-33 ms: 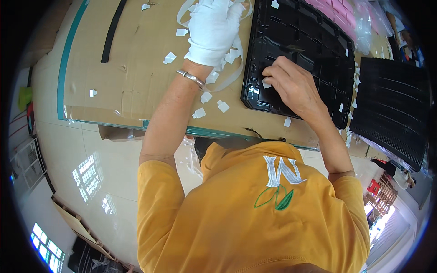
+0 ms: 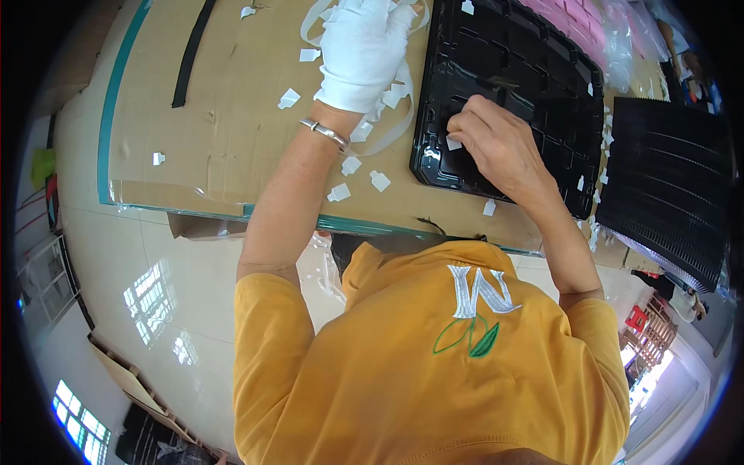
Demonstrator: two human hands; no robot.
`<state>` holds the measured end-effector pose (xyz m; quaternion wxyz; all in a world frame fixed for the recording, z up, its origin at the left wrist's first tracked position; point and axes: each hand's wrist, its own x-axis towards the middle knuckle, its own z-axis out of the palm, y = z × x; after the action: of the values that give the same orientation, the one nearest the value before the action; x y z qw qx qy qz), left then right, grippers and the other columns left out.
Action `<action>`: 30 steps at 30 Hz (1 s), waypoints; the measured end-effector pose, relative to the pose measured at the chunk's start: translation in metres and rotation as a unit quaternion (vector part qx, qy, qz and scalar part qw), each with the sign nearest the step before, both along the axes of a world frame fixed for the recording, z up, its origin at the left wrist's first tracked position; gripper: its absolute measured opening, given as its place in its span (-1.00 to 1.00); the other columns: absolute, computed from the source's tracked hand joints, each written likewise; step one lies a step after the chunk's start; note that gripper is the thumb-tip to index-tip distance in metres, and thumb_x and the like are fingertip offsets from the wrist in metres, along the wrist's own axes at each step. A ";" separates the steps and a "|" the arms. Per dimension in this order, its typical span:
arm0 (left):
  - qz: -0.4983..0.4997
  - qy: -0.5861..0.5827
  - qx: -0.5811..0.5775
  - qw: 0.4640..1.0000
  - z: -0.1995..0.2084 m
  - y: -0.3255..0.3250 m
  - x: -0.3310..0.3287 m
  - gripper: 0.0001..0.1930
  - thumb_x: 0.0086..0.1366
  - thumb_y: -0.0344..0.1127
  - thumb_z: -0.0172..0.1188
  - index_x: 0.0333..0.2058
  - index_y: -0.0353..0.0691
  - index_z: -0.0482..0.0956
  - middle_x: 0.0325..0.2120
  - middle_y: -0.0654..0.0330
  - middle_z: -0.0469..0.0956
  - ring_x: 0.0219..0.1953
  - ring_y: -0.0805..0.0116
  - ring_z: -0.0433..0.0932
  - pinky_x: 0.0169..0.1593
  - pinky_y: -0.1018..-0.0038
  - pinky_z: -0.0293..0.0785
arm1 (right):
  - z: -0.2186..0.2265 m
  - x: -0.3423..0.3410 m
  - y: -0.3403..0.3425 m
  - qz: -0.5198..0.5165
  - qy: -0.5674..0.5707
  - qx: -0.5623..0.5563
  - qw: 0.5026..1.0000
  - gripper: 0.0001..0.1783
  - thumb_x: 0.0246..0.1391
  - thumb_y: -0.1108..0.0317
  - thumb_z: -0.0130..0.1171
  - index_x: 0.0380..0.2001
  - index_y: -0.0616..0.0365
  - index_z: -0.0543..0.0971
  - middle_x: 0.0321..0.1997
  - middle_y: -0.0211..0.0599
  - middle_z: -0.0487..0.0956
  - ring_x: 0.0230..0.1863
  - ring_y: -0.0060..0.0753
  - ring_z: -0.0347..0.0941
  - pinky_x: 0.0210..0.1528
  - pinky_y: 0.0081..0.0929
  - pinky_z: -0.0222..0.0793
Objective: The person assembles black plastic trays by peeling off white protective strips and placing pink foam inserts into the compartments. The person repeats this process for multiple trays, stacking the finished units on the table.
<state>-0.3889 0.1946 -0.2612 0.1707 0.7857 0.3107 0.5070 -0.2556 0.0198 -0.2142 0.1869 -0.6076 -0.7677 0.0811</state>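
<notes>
My left hand (image 2: 363, 58), in a white glove, is at the top of the view above the cardboard. Its fingers are curled and partly cut off by the upper edge. A translucent whitish strip (image 2: 397, 133) loops out on both sides of it and seems gripped there. My bare right hand (image 2: 504, 147) is over the near part of a shiny black plastic tray (image 2: 446, 172). Thumb and fingers pinch a small white tab-shaped sticker (image 2: 454, 142) at the tray's surface. More white stickers (image 2: 380, 181) lie scattered around my left wrist.
Brown cardboard (image 2: 225, 147) covers the table, edged with green tape. A black strip (image 2: 190, 58) lies at left. Right of the tray are a stack of black ribbed trays (image 2: 666, 186), pink trays (image 2: 570, 19) and clear plastic bags (image 2: 618, 46). White stickers line the tray's right side.
</notes>
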 end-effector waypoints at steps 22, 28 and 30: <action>0.070 -0.235 -0.233 0.941 0.026 0.031 -0.032 -0.74 0.35 -0.43 0.07 -0.03 -0.38 0.53 -0.12 0.20 0.59 -0.11 0.48 0.50 0.01 0.54 0.40 | 0.020 0.031 0.092 -0.163 0.203 0.039 0.965 -0.79 0.14 0.46 0.10 -0.14 0.17 0.53 -0.25 -0.16 0.61 -0.19 -0.10 0.55 -0.17 -0.36 0.44; 0.036 -0.168 -0.183 0.968 0.013 0.023 -0.023 -0.71 0.37 -0.49 0.04 0.05 -0.39 0.45 -0.01 0.15 0.53 -0.02 0.41 0.51 0.09 0.51 0.41 | -0.012 0.115 0.135 -0.156 0.001 -0.022 0.987 -0.82 0.12 0.52 0.03 -0.24 0.19 0.59 -0.25 -0.19 0.51 -0.21 -0.11 0.49 -0.12 -0.33 0.39; 0.026 -0.170 -0.215 0.961 0.017 0.021 -0.023 -0.69 0.37 -0.49 0.03 0.07 -0.40 0.43 0.02 0.14 0.51 0.01 0.38 0.51 0.11 0.49 0.41 | -0.025 0.116 0.141 -0.138 -0.039 0.004 0.990 -0.81 0.09 0.55 0.02 -0.27 0.18 0.59 -0.23 -0.19 0.49 -0.19 -0.13 0.47 -0.10 -0.33 0.37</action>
<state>-0.4117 0.2158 -0.2437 0.3731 0.6243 0.3990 0.5585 -0.1399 0.1605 -0.2394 0.1687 -0.7098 -0.6833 0.0279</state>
